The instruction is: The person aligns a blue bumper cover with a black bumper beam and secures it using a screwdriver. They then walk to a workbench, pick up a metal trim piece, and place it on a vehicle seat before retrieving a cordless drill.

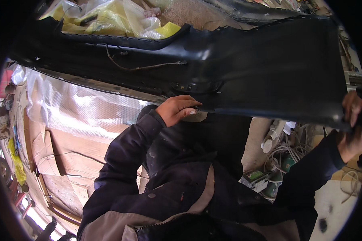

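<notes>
A long black moulded panel (265, 76), which looks like a car bumper cover, lies across the upper view. A thin cable (145, 67) runs along its surface. My left hand (179, 110) is closed at its near edge, around the middle of its length, with the thumb showing on top. Just below that thumb is a small pale flat patch (199, 117) that I cannot make out. At the far right my right hand (352, 110) is closed around the panel's near right corner, partly in shadow.
Clear and yellow plastic wrapping (120, 18) lies behind the panel. Bubble wrap (84, 106) and cardboard (46, 152) spread at the left. Right of my legs are tangled cables (285, 154) and a green-and-grey box-shaped device (255, 178). Another dark part (249, 12) stretches along the far edge.
</notes>
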Tool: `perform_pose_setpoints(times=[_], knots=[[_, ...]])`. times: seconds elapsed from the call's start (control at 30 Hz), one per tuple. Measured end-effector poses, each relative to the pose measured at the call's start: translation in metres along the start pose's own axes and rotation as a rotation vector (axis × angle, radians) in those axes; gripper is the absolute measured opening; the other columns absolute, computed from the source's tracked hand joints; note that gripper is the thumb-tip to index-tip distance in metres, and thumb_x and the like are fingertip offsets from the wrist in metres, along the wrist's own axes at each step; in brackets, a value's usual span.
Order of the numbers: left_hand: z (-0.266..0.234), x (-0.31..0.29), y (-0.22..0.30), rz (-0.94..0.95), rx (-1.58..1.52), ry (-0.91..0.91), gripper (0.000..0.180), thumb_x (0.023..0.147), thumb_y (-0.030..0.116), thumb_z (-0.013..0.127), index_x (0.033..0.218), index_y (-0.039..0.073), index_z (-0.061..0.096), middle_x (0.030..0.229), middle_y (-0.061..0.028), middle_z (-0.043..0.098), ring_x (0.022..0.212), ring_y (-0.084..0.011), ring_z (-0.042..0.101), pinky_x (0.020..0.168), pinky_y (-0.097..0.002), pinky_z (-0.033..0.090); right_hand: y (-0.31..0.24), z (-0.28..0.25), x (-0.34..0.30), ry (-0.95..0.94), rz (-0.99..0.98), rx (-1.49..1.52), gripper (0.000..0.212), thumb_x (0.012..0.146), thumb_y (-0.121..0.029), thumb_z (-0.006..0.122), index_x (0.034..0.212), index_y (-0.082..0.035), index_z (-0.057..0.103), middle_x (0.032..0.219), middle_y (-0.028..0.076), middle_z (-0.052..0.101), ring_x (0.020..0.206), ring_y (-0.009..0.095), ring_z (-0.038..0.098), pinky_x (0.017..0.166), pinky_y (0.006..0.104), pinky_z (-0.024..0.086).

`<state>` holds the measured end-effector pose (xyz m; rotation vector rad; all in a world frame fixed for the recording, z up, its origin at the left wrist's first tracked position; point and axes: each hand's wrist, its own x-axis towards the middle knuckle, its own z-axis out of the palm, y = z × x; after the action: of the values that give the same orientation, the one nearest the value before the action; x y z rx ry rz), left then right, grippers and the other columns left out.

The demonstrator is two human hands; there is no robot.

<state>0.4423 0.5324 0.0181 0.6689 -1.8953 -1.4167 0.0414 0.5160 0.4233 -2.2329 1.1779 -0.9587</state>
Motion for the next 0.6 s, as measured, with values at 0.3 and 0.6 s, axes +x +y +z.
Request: perform_pose_setpoints(times=[0.3, 0.6], knots=[[-0.005, -0.006, -0.013, -0.018, -0.036, 0.052, 0.043, 0.096, 0.027, 0.080, 0.127, -0.001, 0.073, 0.117, -0.0189, 0.073, 0.105, -0.0375, 0.073, 0.089, -0.0426, 0.059, -0.022, -0.127, -0.017, -0.877, -0.019, 0.115, 0.038, 0.113, -0.046, 0.042, 0.132, -0.014, 0.048, 0.119, -0.001, 0.044, 0.108, 0.013, 0.045, 0.096, 0.0340, 0.038], [-0.005, -0.003, -0.025, 0.027, -0.021, 0.032, 0.054, 0.090, 0.037, 0.084, 0.121, -0.005, 0.072, 0.112, -0.0208, 0.073, 0.102, -0.0382, 0.073, 0.086, -0.0430, 0.060, -0.013, -0.216, -0.034, -1.361, -0.106, 0.374, 0.054, 0.112, -0.054, 0.042, 0.153, -0.021, 0.041, 0.151, -0.002, 0.045, 0.135, 0.013, 0.047, 0.113, 0.0360, 0.038]])
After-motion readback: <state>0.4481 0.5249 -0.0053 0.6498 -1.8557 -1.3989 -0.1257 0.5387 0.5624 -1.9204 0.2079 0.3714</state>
